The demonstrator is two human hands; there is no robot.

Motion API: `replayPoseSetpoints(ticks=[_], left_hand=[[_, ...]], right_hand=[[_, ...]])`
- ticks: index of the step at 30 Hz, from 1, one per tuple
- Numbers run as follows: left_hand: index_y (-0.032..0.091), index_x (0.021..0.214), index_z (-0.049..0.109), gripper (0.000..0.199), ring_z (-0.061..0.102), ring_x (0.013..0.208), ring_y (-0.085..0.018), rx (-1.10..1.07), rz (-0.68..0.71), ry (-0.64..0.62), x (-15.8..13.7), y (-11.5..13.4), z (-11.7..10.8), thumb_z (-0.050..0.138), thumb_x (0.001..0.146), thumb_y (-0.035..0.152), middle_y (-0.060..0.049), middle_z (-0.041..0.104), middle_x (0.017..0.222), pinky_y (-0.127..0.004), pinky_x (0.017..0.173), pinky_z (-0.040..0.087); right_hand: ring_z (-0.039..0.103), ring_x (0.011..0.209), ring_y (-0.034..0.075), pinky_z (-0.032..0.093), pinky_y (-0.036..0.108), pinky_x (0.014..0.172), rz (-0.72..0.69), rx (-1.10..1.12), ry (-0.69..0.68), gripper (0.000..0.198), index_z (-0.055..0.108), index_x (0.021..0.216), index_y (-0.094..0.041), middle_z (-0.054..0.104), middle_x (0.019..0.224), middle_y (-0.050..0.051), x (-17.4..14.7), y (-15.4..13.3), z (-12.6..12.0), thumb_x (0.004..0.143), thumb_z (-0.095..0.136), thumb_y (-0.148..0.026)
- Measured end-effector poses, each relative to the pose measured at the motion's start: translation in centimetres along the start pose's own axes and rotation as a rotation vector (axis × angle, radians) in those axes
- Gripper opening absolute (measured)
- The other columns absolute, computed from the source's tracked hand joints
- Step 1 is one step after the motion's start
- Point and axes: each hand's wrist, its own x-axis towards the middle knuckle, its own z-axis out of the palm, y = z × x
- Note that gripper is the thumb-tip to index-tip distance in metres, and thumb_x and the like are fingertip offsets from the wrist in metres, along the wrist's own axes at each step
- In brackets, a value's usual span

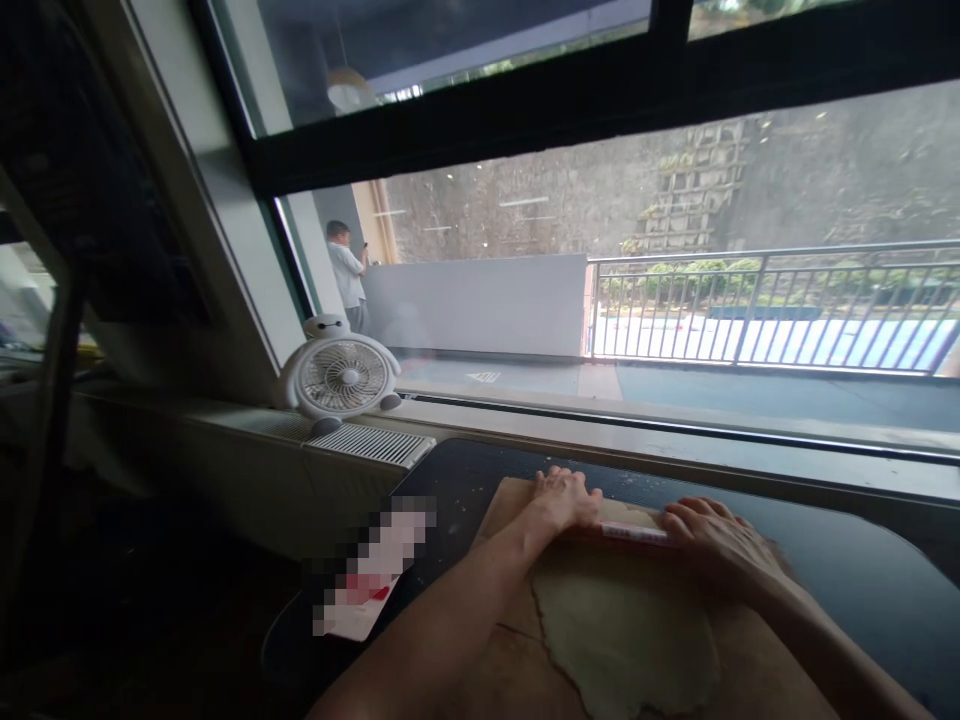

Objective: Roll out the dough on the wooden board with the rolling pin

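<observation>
A rolling pin (637, 535) with a pink-and-white printed label lies crosswise at the far edge of a flat, pale grey-green slab (626, 625) that looks like clay or dough. Over its left end my left hand (568, 498) is curled, knuckles up. My right hand (724, 540) rests across the right end, its fingers bent over the far side. Both palms hide the pin's ends. Under the slab, which is thin and uneven at its edge, lies a tan board (499, 640).
A dark table (847, 560) carries the board, with small crumbs near its far edge. A blurred-out pink-and-white card or packet (375, 585) lies at its left. A white fan (349, 375) stands on the radiator (382, 445) by the window. Outside, a person (346, 275) stands by a wall.
</observation>
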Motion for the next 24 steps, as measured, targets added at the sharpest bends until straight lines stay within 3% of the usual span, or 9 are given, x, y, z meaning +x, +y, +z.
replayPoseSetpoints(ticks=[4,7,12,17,21,24], left_hand=[[0.021,0.097,0.062,0.051,0.051,0.105,-0.029,0.016,0.0,0.007,-2.4,0.6,-0.2,0.028,0.082,0.056,-0.01,0.062,0.107,-0.052,0.092,0.035],[0.021,0.1,0.061,0.052,0.05,0.106,-0.028,0.029,0.027,0.058,-4.8,1.2,-0.2,0.026,0.084,0.055,-0.01,0.061,0.11,-0.051,0.095,0.032],[0.02,0.098,0.062,0.055,0.047,0.11,-0.027,0.033,0.076,0.173,-9.3,2.1,-0.1,0.02,0.087,0.053,-0.01,0.06,0.111,-0.051,0.099,0.027],[0.02,0.097,0.059,0.051,0.046,0.111,-0.026,0.016,0.116,0.263,-15.0,2.3,-0.3,0.022,0.086,0.054,-0.01,0.06,0.107,-0.05,0.099,0.027],[0.02,0.107,0.054,0.047,0.044,0.114,-0.023,0.02,0.204,0.287,-17.8,2.0,-0.5,0.027,0.085,0.052,-0.009,0.057,0.115,-0.045,0.104,0.023],[0.02,0.113,0.051,0.051,0.042,0.117,-0.022,0.035,0.164,0.251,-17.1,2.1,-0.5,0.024,0.086,0.054,-0.008,0.054,0.12,-0.043,0.104,0.023]], right_hand=[[0.047,0.108,0.024,0.036,0.036,0.086,0.048,0.025,-0.013,0.033,0.063,0.098,-0.03,0.059,0.113,0.005,-2.2,-0.9,-0.3,0.085,0.034,-0.037],[0.047,0.11,0.023,0.033,0.038,0.09,0.07,0.054,0.049,0.037,0.064,0.097,-0.029,0.061,0.111,0.004,-4.2,-1.5,0.0,0.087,0.029,-0.036],[0.047,0.11,0.022,0.029,0.039,0.095,0.084,0.107,0.201,0.041,0.058,0.112,-0.026,0.059,0.115,0.003,-8.6,-2.8,0.6,0.089,0.027,-0.037],[0.047,0.11,0.021,0.027,0.037,0.097,0.09,0.081,0.275,0.04,0.052,0.119,-0.022,0.059,0.116,0.004,-13.1,-5.0,-0.3,0.089,0.029,-0.035],[0.05,0.104,0.021,0.031,0.035,0.091,0.115,0.071,0.21,0.037,0.059,0.104,-0.022,0.063,0.105,0.005,-14.0,-6.2,-2.0,0.09,0.027,-0.035],[0.052,0.099,0.024,0.035,0.037,0.083,0.257,0.035,0.109,0.041,0.062,0.088,-0.02,0.064,0.095,0.009,-12.1,-6.6,-3.0,0.091,0.025,-0.037]])
